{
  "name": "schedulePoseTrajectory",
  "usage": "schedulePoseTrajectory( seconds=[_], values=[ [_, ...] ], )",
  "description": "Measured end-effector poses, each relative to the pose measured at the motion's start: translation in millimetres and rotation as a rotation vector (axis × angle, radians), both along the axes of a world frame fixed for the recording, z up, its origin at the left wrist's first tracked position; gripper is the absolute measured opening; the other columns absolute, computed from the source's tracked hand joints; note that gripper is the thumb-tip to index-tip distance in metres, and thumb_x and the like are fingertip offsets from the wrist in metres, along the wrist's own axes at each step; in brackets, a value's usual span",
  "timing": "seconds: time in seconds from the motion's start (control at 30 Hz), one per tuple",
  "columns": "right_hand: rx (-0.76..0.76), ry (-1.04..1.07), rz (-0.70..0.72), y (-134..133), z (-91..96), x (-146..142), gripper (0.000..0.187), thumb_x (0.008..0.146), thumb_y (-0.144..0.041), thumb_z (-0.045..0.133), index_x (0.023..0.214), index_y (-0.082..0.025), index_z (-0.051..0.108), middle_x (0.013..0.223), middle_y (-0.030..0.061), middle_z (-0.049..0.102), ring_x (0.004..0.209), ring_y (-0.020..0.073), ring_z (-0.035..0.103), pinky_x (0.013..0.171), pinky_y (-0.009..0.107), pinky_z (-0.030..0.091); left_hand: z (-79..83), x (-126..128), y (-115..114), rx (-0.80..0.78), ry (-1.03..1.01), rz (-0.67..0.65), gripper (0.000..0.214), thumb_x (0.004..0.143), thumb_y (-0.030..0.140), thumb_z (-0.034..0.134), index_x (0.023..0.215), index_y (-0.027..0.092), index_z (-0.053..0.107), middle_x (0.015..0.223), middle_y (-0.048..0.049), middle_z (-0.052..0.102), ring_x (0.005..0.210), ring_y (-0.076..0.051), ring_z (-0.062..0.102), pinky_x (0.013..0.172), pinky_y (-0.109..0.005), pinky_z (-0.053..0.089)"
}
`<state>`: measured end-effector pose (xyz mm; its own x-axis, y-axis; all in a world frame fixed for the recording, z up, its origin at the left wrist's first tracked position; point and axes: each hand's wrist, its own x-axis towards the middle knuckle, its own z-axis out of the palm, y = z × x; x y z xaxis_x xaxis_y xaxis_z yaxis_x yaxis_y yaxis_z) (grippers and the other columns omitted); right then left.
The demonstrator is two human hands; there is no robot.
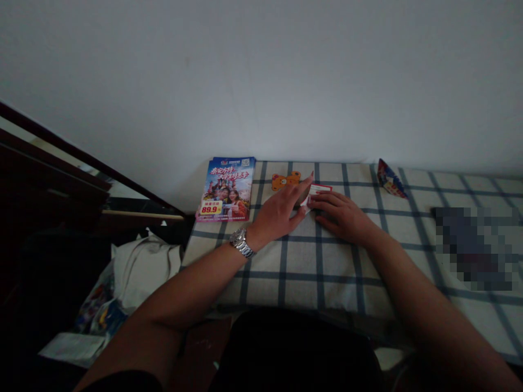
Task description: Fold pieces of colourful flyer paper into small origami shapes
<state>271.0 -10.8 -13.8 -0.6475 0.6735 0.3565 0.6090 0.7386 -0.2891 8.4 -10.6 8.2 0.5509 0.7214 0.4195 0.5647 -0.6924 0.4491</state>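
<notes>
A small white paper with a red edge (318, 190) lies on the checked tablecloth (302, 261) near the wall. My left hand (281, 209), with a metal watch on its wrist, rests beside the paper with fingers stretched flat, touching its left edge. My right hand (339, 215) lies palm down with fingers together, pressing on the paper's lower right part. An orange bear-shaped item (285, 180) sits just beyond my left fingertips.
A colourful leaflet stack (226, 189) lies at the table's back left corner. A folded printed paper shape (390, 179) stands at the back right. A blurred dark patch (476, 247) covers the right side. Bags and cloth (134, 267) lie on the floor at left.
</notes>
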Motion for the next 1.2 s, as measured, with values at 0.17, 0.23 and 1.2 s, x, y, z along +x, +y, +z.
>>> schedulePoseTrajectory(
  seconds=[0.17, 0.23, 1.2],
  values=[
    [-0.010, -0.002, 0.012, 0, -0.1, 0, 0.044, 0.104, -0.031, 0.063, 0.148, -0.028, 0.063, 0.149, 0.0111, 0.067, 0.144, 0.0332, 0.059, 0.122, 0.061, 0.049, 1.6, -4, 2, 0.131, 0.061, 0.125, 0.057, 0.096, 0.012, 0.063, 0.151, 0.023, 0.055, 0.162, -0.0154, 0.044, 0.152, -0.035, 0.043, 0.127, -0.059, 0.040],
    [-0.018, -0.002, 0.007, 0, 0.2, 0, 0.044, 0.103, -0.031, 0.064, 0.148, -0.029, 0.064, 0.148, 0.0110, 0.068, 0.144, 0.0340, 0.059, 0.121, 0.062, 0.049, -0.3, -6, 4, 0.146, 0.113, 0.131, 0.048, 0.094, 0.011, 0.067, 0.140, 0.023, 0.065, 0.165, -0.0134, 0.042, 0.153, -0.036, 0.040, 0.128, -0.063, 0.037],
    [-0.012, -0.065, -0.076, -1, -1.7, -3, 0.048, 0.106, -0.040, 0.060, 0.153, -0.028, 0.062, 0.144, 0.0131, 0.067, 0.137, 0.0377, 0.059, 0.114, 0.064, 0.053, 0.3, -16, 4, 0.093, 0.285, -0.199, 0.030, 0.111, 0.033, 0.056, 0.135, 0.027, 0.073, 0.141, -0.0070, 0.066, 0.131, -0.027, 0.060, 0.111, -0.047, 0.055]
  ],
)
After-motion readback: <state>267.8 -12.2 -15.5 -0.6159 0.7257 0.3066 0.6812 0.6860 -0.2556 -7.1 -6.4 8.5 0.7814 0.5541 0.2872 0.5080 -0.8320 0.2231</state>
